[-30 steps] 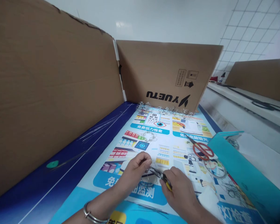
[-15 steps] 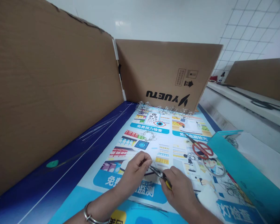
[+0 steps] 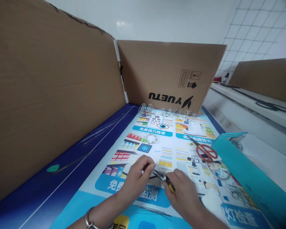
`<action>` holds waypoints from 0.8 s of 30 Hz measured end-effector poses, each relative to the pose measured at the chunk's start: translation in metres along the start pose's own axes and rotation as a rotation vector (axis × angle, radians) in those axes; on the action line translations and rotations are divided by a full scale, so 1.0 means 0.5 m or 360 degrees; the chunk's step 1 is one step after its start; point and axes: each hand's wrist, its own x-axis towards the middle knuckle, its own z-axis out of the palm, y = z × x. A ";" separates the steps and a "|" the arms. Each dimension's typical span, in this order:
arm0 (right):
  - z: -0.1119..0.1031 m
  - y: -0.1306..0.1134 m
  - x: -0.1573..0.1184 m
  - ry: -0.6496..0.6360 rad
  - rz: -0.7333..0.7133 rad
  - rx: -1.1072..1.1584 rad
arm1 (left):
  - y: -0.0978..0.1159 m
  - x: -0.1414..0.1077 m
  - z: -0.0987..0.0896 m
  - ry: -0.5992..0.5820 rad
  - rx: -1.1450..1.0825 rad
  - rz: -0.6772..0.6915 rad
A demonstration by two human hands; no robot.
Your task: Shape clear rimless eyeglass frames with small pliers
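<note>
My right hand is wrapped round the yellow-and-black handles of a pair of pliers, whose jaws point left. Finger and thumb of my left hand pinch something thin at the jaw tips, seemingly a fine wire; most of it is hidden by the fingers. Below the hands, several thin wire pieces lie on the printed sheet. A small wire ring rests beyond my left hand. Red-handled scissors lie to the right, beside a coil of wire.
Cardboard panels stand at the back and left. Twisted wire pieces line the back panel's foot. At right are a teal box, loose wires and a white wad. A green piece and long wires lie left.
The view has shifted very slightly. Both hands and the pliers keep nearly the same position, with the pinch and grip unchanged.
</note>
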 end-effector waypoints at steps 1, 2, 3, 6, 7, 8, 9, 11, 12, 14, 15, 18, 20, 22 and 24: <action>0.000 0.001 0.000 0.0010 -0.0007 -0.0009 | 0.000 0.000 0.000 0.0003 0.0008 0.0001; 0.001 0.001 -0.001 0.0026 -0.0017 -0.0021 | 0.000 0.000 0.001 0.0004 0.0015 0.0002; 0.001 0.002 -0.001 0.0041 -0.0029 -0.0034 | 0.000 0.000 0.001 0.0006 0.0020 0.0003; 0.002 0.003 -0.002 0.0074 -0.0048 -0.0075 | -0.001 0.000 0.002 0.0020 0.0026 0.0009; 0.001 0.003 -0.002 0.0077 -0.0045 -0.0085 | -0.002 0.000 0.002 0.0021 0.0027 0.0010; 0.001 0.002 -0.002 0.0073 -0.0041 -0.0093 | -0.002 0.000 0.003 0.0020 0.0029 0.0010; 0.001 0.002 -0.001 0.0065 -0.0037 -0.0098 | -0.002 0.000 0.003 0.0018 0.0033 0.0010; 0.001 0.002 0.000 0.0046 -0.0033 -0.0105 | -0.003 -0.001 0.003 0.0008 0.0043 0.0007; 0.001 0.002 0.000 0.0037 -0.0033 -0.0107 | -0.003 -0.001 0.003 0.0003 0.0048 0.0004; 0.001 0.002 0.001 0.0022 -0.0030 -0.0112 | -0.002 -0.001 0.003 -0.0007 0.0053 0.0000; 0.002 0.003 0.001 0.0019 -0.0027 -0.0113 | -0.002 -0.001 0.002 -0.0009 0.0051 -0.0002; 0.002 0.004 0.000 0.0021 -0.0024 -0.0115 | -0.002 0.000 0.002 -0.0016 0.0034 -0.0008; 0.002 0.004 0.000 0.0011 -0.0018 -0.0118 | -0.003 0.000 0.001 -0.0033 0.0016 -0.0011; 0.001 0.004 0.000 -0.0006 -0.0010 -0.0118 | -0.003 0.000 0.000 -0.0057 0.0001 -0.0009; 0.000 0.004 0.001 -0.0019 -0.0002 -0.0117 | -0.004 -0.001 0.000 -0.0076 -0.0002 0.0003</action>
